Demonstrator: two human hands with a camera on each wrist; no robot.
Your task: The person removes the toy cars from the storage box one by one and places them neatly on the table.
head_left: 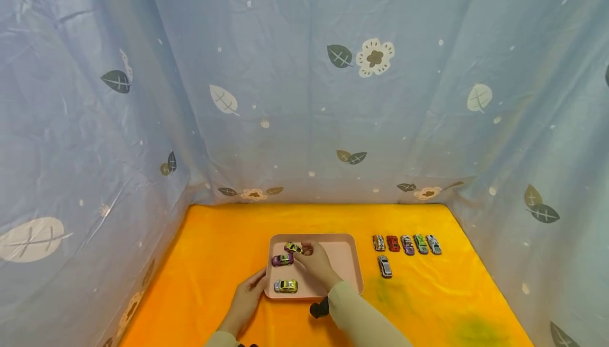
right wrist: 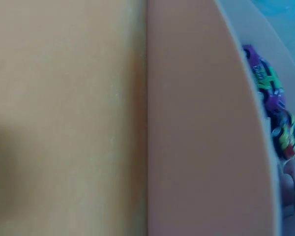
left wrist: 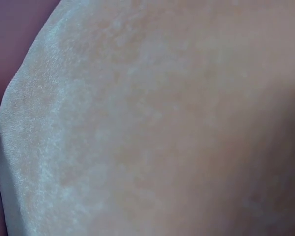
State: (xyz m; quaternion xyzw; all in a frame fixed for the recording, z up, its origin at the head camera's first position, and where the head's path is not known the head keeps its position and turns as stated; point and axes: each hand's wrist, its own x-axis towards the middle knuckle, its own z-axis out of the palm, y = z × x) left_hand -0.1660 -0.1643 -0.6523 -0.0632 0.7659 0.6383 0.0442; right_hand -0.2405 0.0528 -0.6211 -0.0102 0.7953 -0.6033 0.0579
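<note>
Head | right hand [head_left: 316,263]: fingers [head_left: 308,245] clamped on yellow-black car [head_left: 293,248] | left hand [head_left: 248,295]: touching tray [head_left: 342,262], fingers' hold unclear

Curtain [head_left: 304,98]: softly and fairly evenly lit, bluish and slightly hazy; pale streaks of sheen run along the left folds.
Desk [head_left: 223,257]: strongly saturated orange, yellower toward the right, with a darker patch beside the right sleeve [head_left: 363,315].
Toy cars [head_left: 286,286]: colours readable from the head, fine markings soft.
Outer edges: wide-angle stretch, the pale leaf [head_left: 33,238] at far left looking enlarged.
Left wrist view: close skin [left wrist: 137,118] out of focus, cool glare along the left, brownish shadow at lower right.
Right wrist view: dim and low in contrast; near skin blurred, a dark smudge at lower left, bluish cast and softened cars at right.
</note>
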